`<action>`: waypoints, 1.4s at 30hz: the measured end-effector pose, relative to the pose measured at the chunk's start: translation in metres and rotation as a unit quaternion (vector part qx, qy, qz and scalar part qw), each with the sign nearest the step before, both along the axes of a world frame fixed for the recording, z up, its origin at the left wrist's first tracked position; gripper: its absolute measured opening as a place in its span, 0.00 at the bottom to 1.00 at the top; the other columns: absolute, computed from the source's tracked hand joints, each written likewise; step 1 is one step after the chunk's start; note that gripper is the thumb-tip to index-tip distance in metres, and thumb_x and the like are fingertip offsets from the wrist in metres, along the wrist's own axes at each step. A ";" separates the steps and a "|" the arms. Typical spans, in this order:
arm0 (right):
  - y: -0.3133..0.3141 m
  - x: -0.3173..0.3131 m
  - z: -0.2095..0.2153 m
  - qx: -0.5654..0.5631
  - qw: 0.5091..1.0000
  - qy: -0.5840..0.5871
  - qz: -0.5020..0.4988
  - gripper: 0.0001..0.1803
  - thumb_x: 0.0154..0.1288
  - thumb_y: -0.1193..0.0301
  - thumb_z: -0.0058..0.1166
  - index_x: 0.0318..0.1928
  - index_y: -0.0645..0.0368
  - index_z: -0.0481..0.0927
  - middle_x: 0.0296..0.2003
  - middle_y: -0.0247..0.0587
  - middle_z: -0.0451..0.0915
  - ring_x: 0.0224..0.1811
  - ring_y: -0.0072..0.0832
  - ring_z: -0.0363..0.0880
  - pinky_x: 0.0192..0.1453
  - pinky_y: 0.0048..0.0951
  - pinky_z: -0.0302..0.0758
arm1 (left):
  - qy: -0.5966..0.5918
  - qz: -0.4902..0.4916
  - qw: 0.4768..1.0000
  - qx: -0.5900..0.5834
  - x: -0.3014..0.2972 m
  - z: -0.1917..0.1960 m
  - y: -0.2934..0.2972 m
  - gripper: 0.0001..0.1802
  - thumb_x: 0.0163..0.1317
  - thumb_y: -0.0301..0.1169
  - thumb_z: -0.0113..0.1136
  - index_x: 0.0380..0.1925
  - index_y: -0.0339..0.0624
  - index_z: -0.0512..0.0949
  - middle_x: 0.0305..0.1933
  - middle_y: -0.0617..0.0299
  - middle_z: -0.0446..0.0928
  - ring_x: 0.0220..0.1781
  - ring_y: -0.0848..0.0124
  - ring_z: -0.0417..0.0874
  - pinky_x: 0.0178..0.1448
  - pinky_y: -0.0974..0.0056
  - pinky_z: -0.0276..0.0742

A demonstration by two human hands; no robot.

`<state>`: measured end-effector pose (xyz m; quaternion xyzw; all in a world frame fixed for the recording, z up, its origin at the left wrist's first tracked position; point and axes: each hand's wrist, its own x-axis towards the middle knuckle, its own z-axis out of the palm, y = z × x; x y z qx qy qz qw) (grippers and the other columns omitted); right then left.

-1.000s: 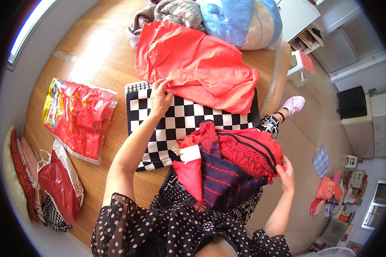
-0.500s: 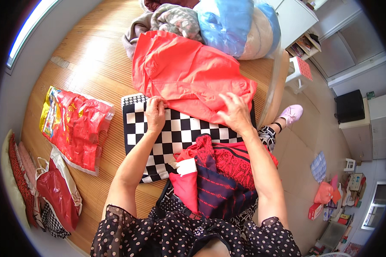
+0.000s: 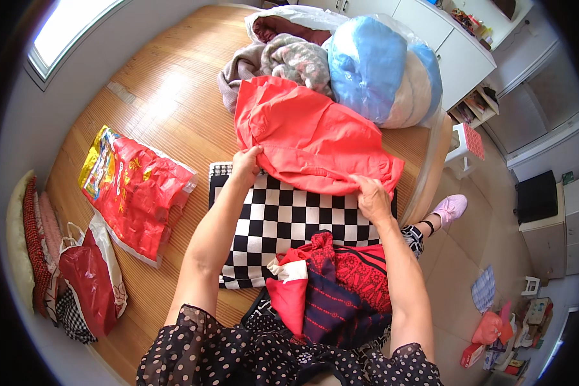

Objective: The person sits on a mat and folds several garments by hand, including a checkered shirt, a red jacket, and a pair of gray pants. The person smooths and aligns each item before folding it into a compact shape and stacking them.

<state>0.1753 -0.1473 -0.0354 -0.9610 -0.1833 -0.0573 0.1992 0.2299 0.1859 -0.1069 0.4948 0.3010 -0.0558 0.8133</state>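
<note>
A coral-red garment (image 3: 315, 132), partly folded and wrinkled, lies spread in front of me over the far part of a black-and-white checkered cloth (image 3: 283, 212). My left hand (image 3: 246, 164) pinches its near left edge. At the near right edge, my right hand (image 3: 373, 198) grips the same fabric between thumb and fingers. Closer to my body, a bundle of red and navy patterned cloth (image 3: 334, 289) rests on my lap and overlaps the checkered cloth. What the garment is exactly, I cannot tell.
A red plastic bag (image 3: 135, 190) lies left on the wooden platform (image 3: 167, 128). Behind the garment sit a grey patterned blanket (image 3: 296, 61) and a blue-and-white bundle in clear plastic (image 3: 373, 71). Cushions (image 3: 38, 238) and a dark red bag (image 3: 87, 276) line the left wall. A stool (image 3: 463, 145) stands right.
My right hand has gone from spread fingers on the garment to gripping its near edge. My left hand still holds the left edge. The whole view has shifted.
</note>
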 end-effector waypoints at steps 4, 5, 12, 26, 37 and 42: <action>-0.002 0.014 0.058 0.154 0.983 -0.102 0.021 0.20 0.51 0.82 0.42 0.45 0.56 0.79 0.40 0.47 0.80 0.43 0.44 0.78 0.48 0.38 0.75 | -0.182 0.010 0.983 -0.014 -0.013 0.092 -0.007 0.08 0.54 0.25 0.56 0.35 0.42 0.71 0.29 0.66 0.75 0.19 0.78 0.72 0.18 0.75 0.65; -0.001 0.008 0.078 0.181 0.975 -0.126 0.033 0.19 0.51 0.82 0.41 0.44 0.58 0.79 0.39 0.47 0.81 0.43 0.43 0.78 0.48 0.38 0.75 | -0.222 0.001 0.975 -0.014 -0.025 0.108 -0.004 0.12 0.55 0.22 0.54 0.41 0.38 0.70 0.36 0.61 0.76 0.31 0.74 0.78 0.30 0.72 0.76; -0.001 -0.113 0.072 0.029 0.979 0.047 0.196 0.20 0.46 0.78 0.53 0.45 0.58 0.79 0.45 0.46 0.78 0.50 0.41 0.74 0.54 0.37 0.72 | -0.099 -0.071 0.968 0.218 -0.215 0.090 0.039 0.21 0.58 0.22 0.55 0.52 0.39 0.64 0.44 0.60 0.76 0.42 0.74 0.78 0.44 0.70 0.74; 0.028 -0.108 0.019 -0.127 0.977 0.079 0.153 0.10 0.52 0.74 0.52 0.38 0.56 0.75 0.34 0.46 0.75 0.40 0.43 0.76 0.42 0.40 0.74 | 0.101 -0.200 0.964 0.145 -0.232 0.051 0.033 0.14 0.66 0.38 0.50 0.40 0.38 0.74 0.25 0.64 0.77 0.16 0.80 0.73 0.17 0.77 0.61; 0.031 0.116 0.201 0.405 0.912 -0.058 -0.016 0.14 0.59 0.65 0.54 0.40 0.63 0.78 0.31 0.36 0.82 0.31 0.18 0.79 0.35 0.24 0.75 | -0.382 -0.094 0.918 -0.043 -0.052 0.193 0.014 0.31 0.69 0.45 0.40 0.66 0.41 0.53 0.64 0.52 0.64 0.64 0.61 0.67 0.66 0.57 0.63; 0.006 0.069 0.141 0.238 0.971 -0.033 0.002 0.21 0.57 0.65 0.56 0.49 0.65 0.76 0.37 0.44 0.82 0.38 0.28 0.79 0.44 0.27 0.74 | -0.305 -0.179 0.769 0.533 -0.107 0.102 0.061 0.21 0.64 0.34 0.55 0.54 0.36 0.72 0.57 0.50 0.72 0.61 0.64 0.70 0.64 0.63 0.64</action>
